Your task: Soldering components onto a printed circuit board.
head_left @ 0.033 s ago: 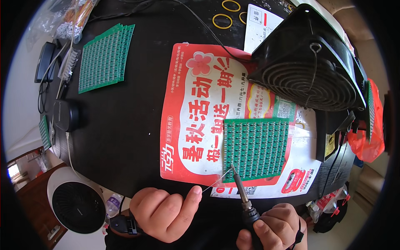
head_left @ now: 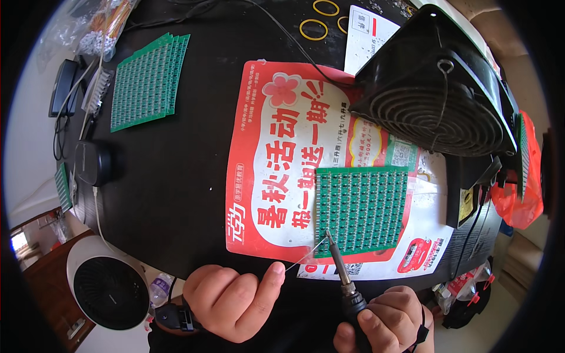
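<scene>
A green circuit board panel (head_left: 362,209) with rows of small parts lies on a red and white printed sheet (head_left: 265,76). My right hand (head_left: 388,323) is closed round the dark handle of a soldering iron (head_left: 339,262). Its thin tip meets the lower left part of the panel. My left hand (head_left: 235,300) is closed, pinching a thin strand of solder wire (head_left: 303,257) between thumb and fingers. The wire's far end reaches the panel close to the iron's tip. Part of the right hand is cut off by the lower edge.
A black fan (head_left: 435,88) with a round grille stands right of the panel. Several green boards (head_left: 147,82) lie stacked at the far left, near a black adapter (head_left: 93,163). Yellow rubber bands (head_left: 313,29) lie at the back. A white fan (head_left: 109,282) stands below the table's left edge.
</scene>
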A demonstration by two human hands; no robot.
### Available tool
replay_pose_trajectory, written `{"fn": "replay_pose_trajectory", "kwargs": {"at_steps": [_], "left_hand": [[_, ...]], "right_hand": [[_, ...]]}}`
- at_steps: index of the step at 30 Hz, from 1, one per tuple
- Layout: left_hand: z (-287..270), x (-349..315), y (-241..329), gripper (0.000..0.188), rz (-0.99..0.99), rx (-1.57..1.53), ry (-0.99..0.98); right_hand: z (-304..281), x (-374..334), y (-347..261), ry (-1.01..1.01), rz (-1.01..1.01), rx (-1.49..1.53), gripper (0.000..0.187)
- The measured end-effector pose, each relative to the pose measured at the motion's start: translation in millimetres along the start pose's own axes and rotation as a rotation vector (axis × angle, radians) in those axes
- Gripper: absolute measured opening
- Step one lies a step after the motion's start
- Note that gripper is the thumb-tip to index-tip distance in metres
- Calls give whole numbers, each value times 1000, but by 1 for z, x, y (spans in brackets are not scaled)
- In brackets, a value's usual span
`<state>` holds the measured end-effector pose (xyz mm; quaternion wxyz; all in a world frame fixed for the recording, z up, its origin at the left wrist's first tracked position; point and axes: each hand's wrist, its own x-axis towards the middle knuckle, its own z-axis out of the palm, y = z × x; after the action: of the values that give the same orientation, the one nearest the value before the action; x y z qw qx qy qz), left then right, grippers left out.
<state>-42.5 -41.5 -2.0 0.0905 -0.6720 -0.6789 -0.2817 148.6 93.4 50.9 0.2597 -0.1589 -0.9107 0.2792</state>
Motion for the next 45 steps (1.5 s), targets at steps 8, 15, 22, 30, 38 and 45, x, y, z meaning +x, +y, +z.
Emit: {"fn": "replay_pose_trajectory", "kwargs": {"at_steps": [8, 15, 22, 30, 38, 45], "left_hand": [[3, 2, 0, 22, 22, -11, 10], [-5, -2, 0, 26, 47, 13, -98], [-5, -1, -2, 25, 44, -3, -115], [0, 0, -3, 23, 83, -19, -86], [-4, -1, 1, 22, 80, 23, -106], [-2, 1, 0, 23, 97, 50, -96]], "right_hand": [[-1, -4, -1, 34, -38, -12, 22], [5, -7, 5, 38, -87, 50, 22], [5, -6, 4, 26, -68, 45, 23], [4, -8, 5, 23, -71, 8, 21], [10, -15, 9, 68, -181, 66, 21], [12, -13, 5, 82, -143, 22, 20]]}}
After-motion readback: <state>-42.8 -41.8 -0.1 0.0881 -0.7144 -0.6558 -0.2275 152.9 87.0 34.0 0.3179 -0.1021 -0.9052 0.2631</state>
